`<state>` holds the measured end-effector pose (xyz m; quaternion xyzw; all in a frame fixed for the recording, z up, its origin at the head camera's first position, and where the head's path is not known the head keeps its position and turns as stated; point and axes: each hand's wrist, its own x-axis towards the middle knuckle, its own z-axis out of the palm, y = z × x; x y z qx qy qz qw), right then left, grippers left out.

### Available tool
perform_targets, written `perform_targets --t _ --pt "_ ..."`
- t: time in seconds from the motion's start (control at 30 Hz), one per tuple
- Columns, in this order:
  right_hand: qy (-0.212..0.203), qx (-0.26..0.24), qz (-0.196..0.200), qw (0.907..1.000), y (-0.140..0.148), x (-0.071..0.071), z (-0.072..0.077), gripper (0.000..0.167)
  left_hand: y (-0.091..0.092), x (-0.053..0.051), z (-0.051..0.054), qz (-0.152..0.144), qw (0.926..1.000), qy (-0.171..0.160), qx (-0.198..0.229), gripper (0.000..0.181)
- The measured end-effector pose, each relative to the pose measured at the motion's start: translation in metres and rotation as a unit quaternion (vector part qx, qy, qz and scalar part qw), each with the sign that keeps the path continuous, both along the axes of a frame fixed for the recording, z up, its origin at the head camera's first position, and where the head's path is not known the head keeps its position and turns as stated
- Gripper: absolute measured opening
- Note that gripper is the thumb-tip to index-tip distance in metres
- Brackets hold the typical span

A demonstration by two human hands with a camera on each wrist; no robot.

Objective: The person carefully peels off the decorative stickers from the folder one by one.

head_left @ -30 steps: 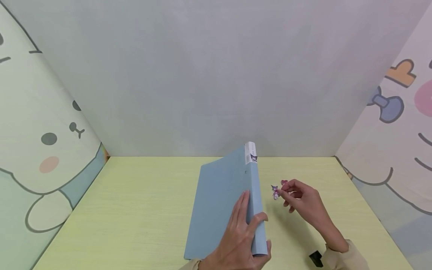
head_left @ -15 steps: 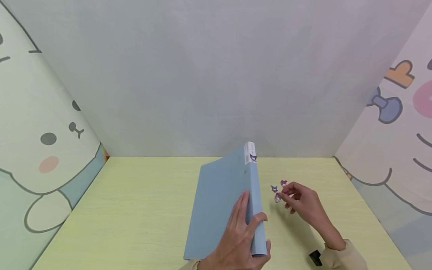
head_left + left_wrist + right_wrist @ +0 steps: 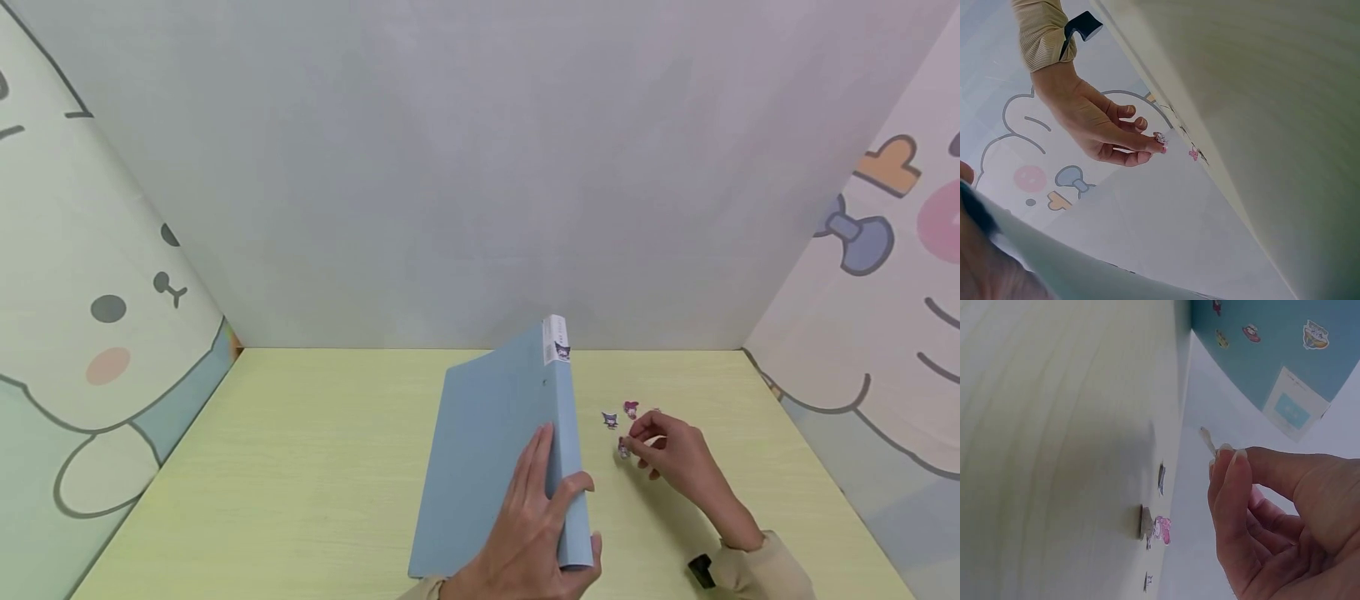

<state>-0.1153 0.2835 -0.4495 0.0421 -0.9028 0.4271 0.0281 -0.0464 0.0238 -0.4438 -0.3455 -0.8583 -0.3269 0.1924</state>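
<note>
My left hand (image 3: 521,529) grips a light blue folder (image 3: 480,450) near the lower end of its spine, with fingers along the cover and thumb round the edge. The folder stands tilted on the table, a white label (image 3: 557,337) at the top of its spine. To its right, my right hand (image 3: 675,454) pinches a small cartoon-character sticker (image 3: 622,448) between thumb and fingertips. The right wrist view shows this sticker (image 3: 1207,440) edge-on, above the table. Two more stickers, one purple (image 3: 610,420) and one pink (image 3: 631,408), lie just beyond that hand.
Several stickers (image 3: 1315,335) and a white card (image 3: 1291,411) show on the folder's right-hand face. The table (image 3: 300,467) is pale yellow. A grey panel (image 3: 480,167) closes the back, with cartoon-printed panels (image 3: 862,333) at both sides. A black strap piece (image 3: 701,571) sits at the right sleeve.
My right hand has drawn the pinched sticker slightly towards me and to the right, away from the purple and pink stickers, which now show more fully. The left hand and folder stay put.
</note>
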Motion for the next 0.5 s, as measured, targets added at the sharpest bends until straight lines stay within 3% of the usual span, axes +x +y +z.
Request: perform_targets --t 0.5 --pt "-0.045 -0.002 0.017 0.9988 0.005 -0.002 -0.015 0.013 0.000 0.002 0.005 -0.005 0.9997 -0.022 0.001 0.057"
